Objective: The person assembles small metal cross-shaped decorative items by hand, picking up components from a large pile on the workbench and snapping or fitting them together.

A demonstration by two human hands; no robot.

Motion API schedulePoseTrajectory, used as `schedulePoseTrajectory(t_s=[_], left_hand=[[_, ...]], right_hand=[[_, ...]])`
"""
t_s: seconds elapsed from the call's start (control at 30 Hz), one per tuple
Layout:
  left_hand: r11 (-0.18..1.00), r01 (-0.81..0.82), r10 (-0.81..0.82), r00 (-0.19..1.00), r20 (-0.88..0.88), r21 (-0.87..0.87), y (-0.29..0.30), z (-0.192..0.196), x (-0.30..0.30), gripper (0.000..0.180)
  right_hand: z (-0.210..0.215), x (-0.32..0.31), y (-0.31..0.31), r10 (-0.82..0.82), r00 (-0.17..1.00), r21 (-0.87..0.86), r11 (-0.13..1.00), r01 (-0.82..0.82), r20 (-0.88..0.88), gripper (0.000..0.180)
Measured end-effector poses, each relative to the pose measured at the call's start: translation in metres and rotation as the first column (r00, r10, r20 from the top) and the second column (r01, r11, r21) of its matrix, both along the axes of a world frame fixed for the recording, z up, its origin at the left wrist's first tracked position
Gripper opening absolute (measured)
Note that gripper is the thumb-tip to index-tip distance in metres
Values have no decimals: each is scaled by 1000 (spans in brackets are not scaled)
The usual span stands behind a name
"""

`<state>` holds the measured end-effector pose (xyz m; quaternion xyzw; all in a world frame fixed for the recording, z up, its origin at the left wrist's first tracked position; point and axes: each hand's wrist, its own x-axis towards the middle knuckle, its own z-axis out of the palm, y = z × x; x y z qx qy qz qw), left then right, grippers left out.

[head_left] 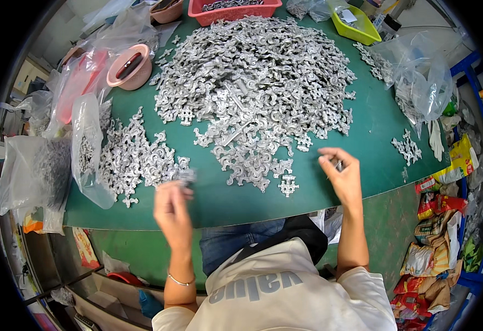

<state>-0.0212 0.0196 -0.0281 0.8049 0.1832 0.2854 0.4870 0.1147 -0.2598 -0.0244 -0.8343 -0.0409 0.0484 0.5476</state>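
From where I stand, the main heap (252, 71) of silver-grey metal pieces takes up the middle of the green worktop (225, 214), presumably because that puts it within reach of both arms. A smaller heap (134, 157) lies to the left, apart from the big one, which looks like a way of keeping two lots from mixing. The left hand (173, 207) is at its near right edge, thumb and fingers pinching a piece (187, 176); that piece is smeared by motion, so I can't make out its exact shape. The right hand (341, 172) hangs above bare green to the right of the main heap, fingers curled in and thumb closed on a small grey bit (339, 165). Between the hands a cross-shaped part (288, 186) lies flat, just off the heap's near edge, perhaps set there so it can be seen singly. A little cluster (407, 148) sits well apart on the right, beside a white glove (435, 139).

The containers ring the edges, probably to leave the middle free. The red tray (241, 13) at the far side holds more grey metal. The lime tray (357, 34) has something pale in it. In the pink bowl (137, 81) on the left rests a red-and-dark object (128, 67). At the left edge a clear bag (18, 176) bulges with grey parts; an open bag (95, 185) leans beside the smaller heap, and the right bag (431, 83) slumps over more pieces.
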Motion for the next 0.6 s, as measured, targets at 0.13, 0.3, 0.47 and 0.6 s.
schedulePoseTrajectory(t_s=[0.13,0.3,0.47,0.6], left_hand=[[811,-243,290,957,-5,532,39,-18,-4,14],[815,-263,304,953,6,516,33,-20,-4,15],[792,-337,333,937,101,509,22,-5,-6,20],[902,-171,147,985,90,396,-1,8,-4,23]], right_hand=[[-16,30,-11,18,912,-392,906,158,410,16],[-24,42,1,-23,921,-587,764,267,389,17],[-22,31,-2,12,881,-458,857,234,473,12],[-9,6,0,-72,967,-130,986,106,245,13]])
